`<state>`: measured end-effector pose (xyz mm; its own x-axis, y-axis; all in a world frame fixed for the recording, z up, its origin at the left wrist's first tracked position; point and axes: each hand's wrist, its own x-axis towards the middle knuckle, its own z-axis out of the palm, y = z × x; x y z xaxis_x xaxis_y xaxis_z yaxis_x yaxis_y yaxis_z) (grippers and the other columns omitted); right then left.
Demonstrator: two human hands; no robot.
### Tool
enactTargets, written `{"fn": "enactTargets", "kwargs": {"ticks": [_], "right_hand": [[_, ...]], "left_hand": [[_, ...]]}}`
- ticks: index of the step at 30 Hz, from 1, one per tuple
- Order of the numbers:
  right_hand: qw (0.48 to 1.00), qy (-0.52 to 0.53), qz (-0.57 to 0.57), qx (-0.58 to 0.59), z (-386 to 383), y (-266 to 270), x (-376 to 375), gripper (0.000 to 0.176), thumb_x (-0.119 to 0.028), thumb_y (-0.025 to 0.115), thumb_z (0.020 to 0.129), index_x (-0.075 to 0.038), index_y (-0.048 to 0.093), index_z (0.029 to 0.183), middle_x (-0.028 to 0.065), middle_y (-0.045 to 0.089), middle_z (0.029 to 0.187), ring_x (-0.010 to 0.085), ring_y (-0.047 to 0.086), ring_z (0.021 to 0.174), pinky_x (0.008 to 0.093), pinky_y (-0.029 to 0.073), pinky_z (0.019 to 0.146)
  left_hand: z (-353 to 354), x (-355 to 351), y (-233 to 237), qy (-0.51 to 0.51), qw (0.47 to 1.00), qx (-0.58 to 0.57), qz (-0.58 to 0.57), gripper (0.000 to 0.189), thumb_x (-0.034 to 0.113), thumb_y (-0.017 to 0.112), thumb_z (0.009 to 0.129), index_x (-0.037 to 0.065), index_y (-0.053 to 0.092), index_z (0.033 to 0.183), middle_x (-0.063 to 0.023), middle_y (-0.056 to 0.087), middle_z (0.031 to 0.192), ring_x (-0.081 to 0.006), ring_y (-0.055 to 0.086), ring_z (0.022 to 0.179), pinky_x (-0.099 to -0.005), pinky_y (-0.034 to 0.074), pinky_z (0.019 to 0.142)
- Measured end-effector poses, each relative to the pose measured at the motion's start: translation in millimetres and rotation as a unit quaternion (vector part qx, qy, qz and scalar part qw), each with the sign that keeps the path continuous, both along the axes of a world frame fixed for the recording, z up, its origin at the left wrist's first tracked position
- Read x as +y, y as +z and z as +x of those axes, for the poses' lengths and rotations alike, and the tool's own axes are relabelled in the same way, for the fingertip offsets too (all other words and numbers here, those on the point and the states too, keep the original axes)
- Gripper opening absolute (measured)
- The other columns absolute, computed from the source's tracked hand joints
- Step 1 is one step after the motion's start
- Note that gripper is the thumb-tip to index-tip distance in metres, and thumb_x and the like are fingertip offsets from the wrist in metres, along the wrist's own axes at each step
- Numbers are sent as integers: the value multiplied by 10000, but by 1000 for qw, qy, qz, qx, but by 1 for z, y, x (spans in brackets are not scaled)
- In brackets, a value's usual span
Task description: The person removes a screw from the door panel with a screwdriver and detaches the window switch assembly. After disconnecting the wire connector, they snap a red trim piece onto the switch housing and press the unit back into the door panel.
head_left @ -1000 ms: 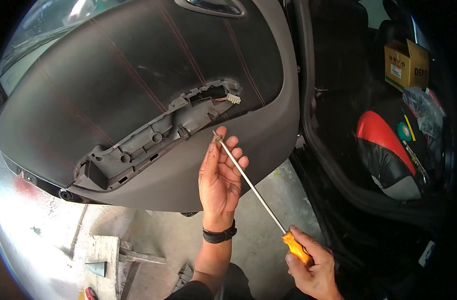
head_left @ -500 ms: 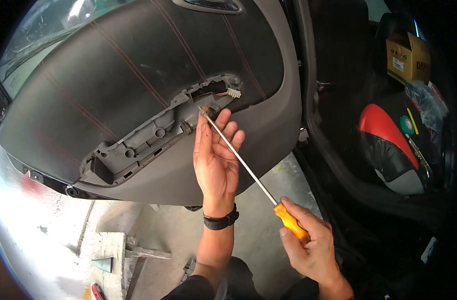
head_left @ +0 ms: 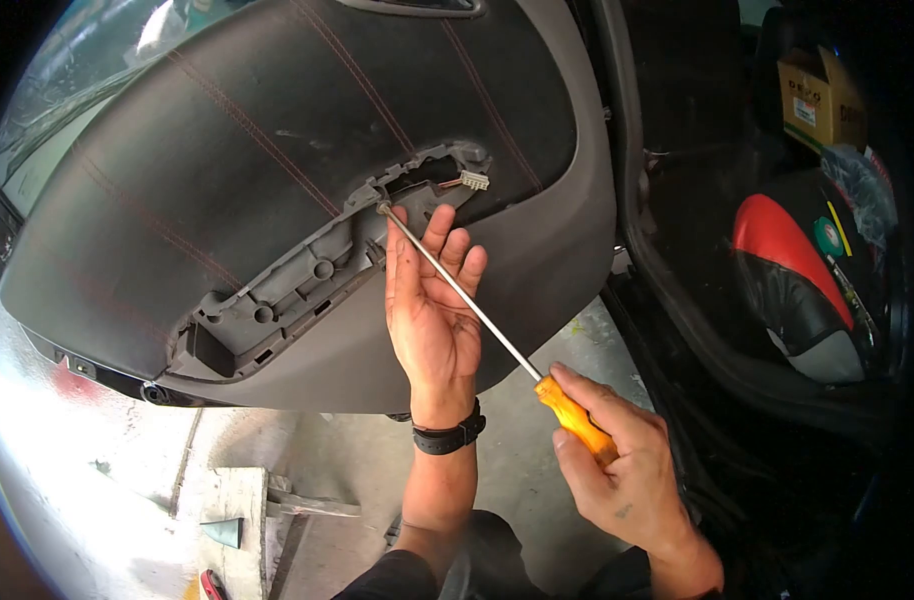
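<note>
My right hand grips the yellow handle of a long screwdriver, its shaft slanting up and left. The tip, with what looks like a small screw head at it, meets the grey recess in a car door panel. My left hand is palm up under the shaft; its thumb and forefinger close together against the shaft near the tip, the other fingers spread. A white wire connector sticks out of the opening at the recess's upper end, just above my left fingertips.
Right of the door, the dark car interior holds a cardboard box, a red and black padded piece, a green tape roll and a plastic bag. A wooden stand with a red-handled tool is at lower left.
The screwdriver tip has moved left and slightly up, now against the upper edge of the recess. Both hands have moved with it, the right hand up and left. The view has shifted slightly.
</note>
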<state>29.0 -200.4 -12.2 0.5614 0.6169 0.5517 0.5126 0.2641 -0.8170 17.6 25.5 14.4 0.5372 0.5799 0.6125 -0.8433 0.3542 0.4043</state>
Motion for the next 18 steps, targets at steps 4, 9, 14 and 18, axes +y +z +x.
{"fn": "enactTargets", "kwargs": {"ticks": [4,9,14,18], "right_hand": [[1000,1,8,5,0,4,4,466,8,632,852,106,584,1305,252,692,1181,292,715,1061,327,544,916],[1000,-1,4,6,1,10,6,459,12,623,853,110,585,1300,252,690,1191,290,712,1072,329,544,922],[1000,1,3,2,5,18,5,465,16,622,848,114,583,1301,254,690,1189,290,716,1065,329,547,924],[1000,-4,-10,5,5,26,1,466,30,620,840,121,583,1296,257,693,1184,290,718,1065,329,547,932]], "left_hand": [[-1,1,-1,-3,1000,-2,0,363,213,387,1104,62,449,1429,-225,588,1356,-253,697,1085,-395,636,897],[-1,-1,2,39,999,34,6,450,206,413,1097,83,335,1523,-197,596,1332,-225,682,1052,-386,627,868],[-1,-4,4,56,998,40,-8,474,164,476,1078,79,339,1524,-205,606,1323,-229,695,1046,-381,640,829],[0,-6,5,57,998,35,-17,467,148,483,1075,79,352,1518,-205,617,1315,-226,705,1039,-358,644,796]]}}
